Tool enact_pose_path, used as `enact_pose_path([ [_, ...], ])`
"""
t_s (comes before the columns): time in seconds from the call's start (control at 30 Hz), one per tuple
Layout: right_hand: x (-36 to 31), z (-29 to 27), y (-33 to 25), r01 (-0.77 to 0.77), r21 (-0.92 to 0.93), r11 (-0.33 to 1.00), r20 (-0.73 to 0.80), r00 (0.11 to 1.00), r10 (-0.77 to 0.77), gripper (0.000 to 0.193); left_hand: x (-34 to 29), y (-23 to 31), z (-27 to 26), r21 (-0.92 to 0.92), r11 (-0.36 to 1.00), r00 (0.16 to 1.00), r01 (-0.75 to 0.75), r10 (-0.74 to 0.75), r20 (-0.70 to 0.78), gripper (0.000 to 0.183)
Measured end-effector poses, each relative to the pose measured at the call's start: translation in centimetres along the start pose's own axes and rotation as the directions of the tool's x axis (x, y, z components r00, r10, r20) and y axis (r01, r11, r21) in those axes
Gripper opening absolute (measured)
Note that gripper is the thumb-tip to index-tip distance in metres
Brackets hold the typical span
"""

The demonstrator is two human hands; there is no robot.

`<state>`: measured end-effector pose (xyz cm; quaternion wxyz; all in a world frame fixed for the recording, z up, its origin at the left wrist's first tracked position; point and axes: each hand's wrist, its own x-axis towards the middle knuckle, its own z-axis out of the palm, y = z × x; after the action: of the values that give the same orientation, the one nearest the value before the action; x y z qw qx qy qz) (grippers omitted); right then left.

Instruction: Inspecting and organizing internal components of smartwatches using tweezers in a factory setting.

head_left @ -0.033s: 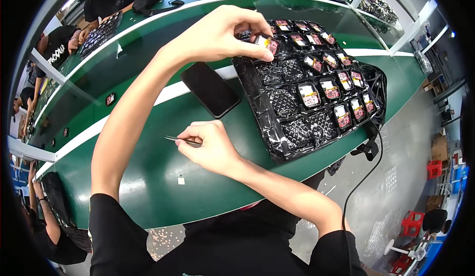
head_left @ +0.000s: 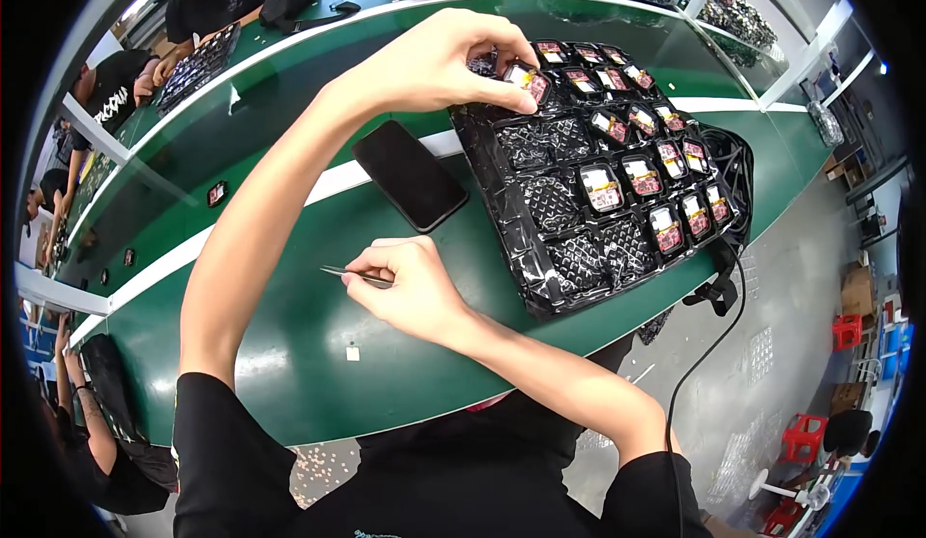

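Small red-and-white component (head_left: 529, 81) sits pinched in the left hand (head_left: 439, 61) over the black tray (head_left: 540, 249); it looks light and fragile, best held by its edges. Right hand (head_left: 410, 287) grips thin tweezers (head_left: 352, 274) on the green table (head_left: 289, 364).

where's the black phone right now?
Head view: the black phone lies flat on the green bench, left of the black compartment tray, between the left hand above and the right hand below.
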<state>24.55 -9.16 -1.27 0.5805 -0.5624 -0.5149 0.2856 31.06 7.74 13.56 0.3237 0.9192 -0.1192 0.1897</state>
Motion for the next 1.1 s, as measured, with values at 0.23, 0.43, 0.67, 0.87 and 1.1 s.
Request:
enact_pose_path([
  [0.23, -0.1, 0.1, 0.0, 0.008, 0.024, 1.0, -0.008, 1.0, -0.007, 0.015, 2.1, -1.0, 0.6, 0.152, 0.979, 0.99, -0.139, 0.132, 0.054, 0.05],
  [0.43, -0.1, 0.6, -0.3, 0.042, -0.001, 0.999, -0.025, 0.999, -0.042, 0.015, -4.1, -0.2, -2.1, 0.296, 0.95, 0.988, -0.1, 0.13, -0.082, 0.043],
  [0.67, -0.2, -0.3, -1.0, 0.005, -0.038, 0.999, -0.044, 0.999, -0.007, 0.012, -19.5, -3.9, -7.7, 0.532, 0.712, 0.887, 0.459, -0.397, -0.235, 0.035],
  [0.87, -0.2, 0.1, -1.7, 0.001, -0.052, 0.999, -0.002, 1.0, -0.002, 0.011, -32.8, -6.2, -9.9, 0.525, 0.522, 0.727, 0.672, -0.599, -0.336, 0.05],
  [1.1, -0.4, 1.0, -0.9, -0.026, -0.028, 0.999, -0.003, 1.0, 0.026, 0.011, -34.6, -7.6, -8.0, 0.381, 0.683, 0.774, 0.623, -0.467, -0.427, 0.04],
])
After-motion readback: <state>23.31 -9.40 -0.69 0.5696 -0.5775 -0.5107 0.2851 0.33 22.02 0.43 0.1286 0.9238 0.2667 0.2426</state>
